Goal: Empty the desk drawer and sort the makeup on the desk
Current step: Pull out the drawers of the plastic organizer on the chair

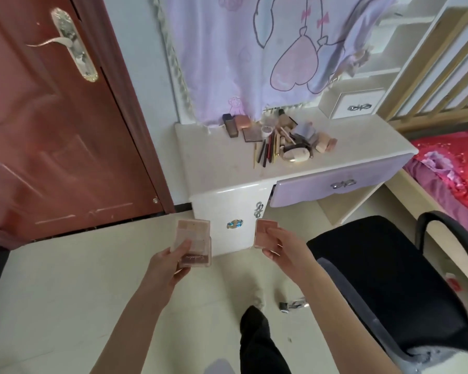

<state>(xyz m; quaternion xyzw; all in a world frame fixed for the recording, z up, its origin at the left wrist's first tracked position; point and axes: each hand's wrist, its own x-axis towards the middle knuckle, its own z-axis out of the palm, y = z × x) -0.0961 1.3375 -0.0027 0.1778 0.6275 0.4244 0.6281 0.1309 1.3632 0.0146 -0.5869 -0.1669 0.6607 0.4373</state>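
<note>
Left hand [170, 261]: grips a large eyeshadow palette [193, 242] by its near end, lid facing up, probably so it can be identified for sorting.
Right hand [277, 245]: pinches a small pink compact [265, 232] at its edge.
Position: both items are held in the air, short of the desk [222, 163].
Makeup pile [281, 137]: sits unsorted at the back of the desk.
Drawer [338, 184]: almost closed.
Obstruction: black chair [384, 282] beside the approach path; eyelash curler [293, 305] on the floor.

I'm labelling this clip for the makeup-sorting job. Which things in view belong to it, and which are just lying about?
Job:
left hand holding eyeshadow palette
right hand holding pink compact
makeup pile on desk
lilac drawer

Lying about:
black chair
red door
eyelash curler on floor
red bedding
</note>
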